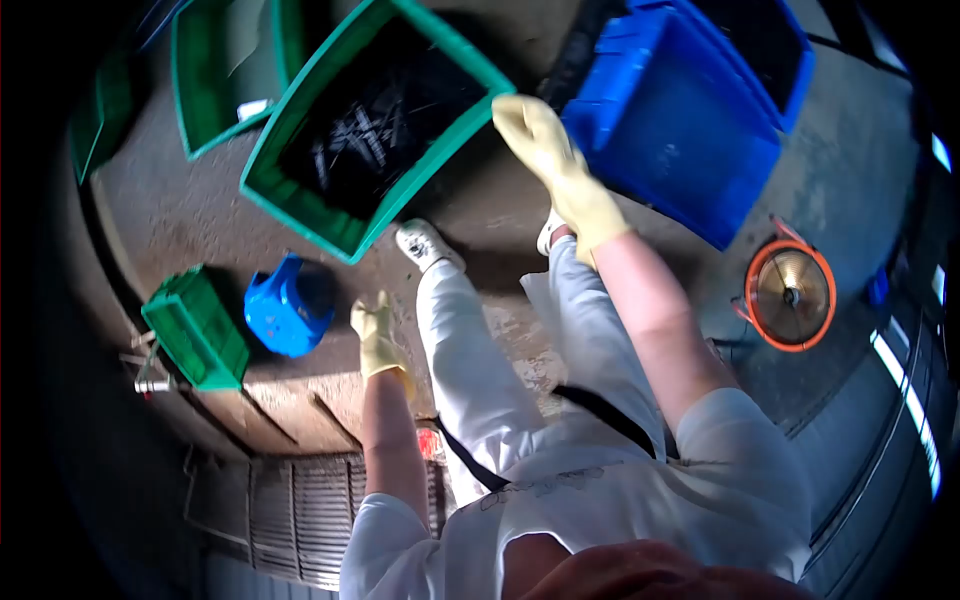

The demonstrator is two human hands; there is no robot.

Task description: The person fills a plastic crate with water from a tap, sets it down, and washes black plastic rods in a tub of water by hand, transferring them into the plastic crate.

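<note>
My left hand [375, 335], in a pale yellow rubber glove, hangs beside my left leg with its fingers slightly apart and nothing visible in them. My right hand [535, 140], gloved the same way, reaches forward to the right corner of a large green bin [437, 163]. Its fingers are pressed together at the rim; whether they grip it or something else is hidden. Dark contents with thin, shiny pieces [365, 135] lie in this bin. Just right of my right hand stands a blue bin [680, 130].
Another green bin [185, 85] stands at the upper left. A small green crate [200, 330] and a blue stool-like object [288, 310] are at the left. An orange-rimmed round object [792, 295] stands at the right. Metal grating [290, 510] is at the lower left.
</note>
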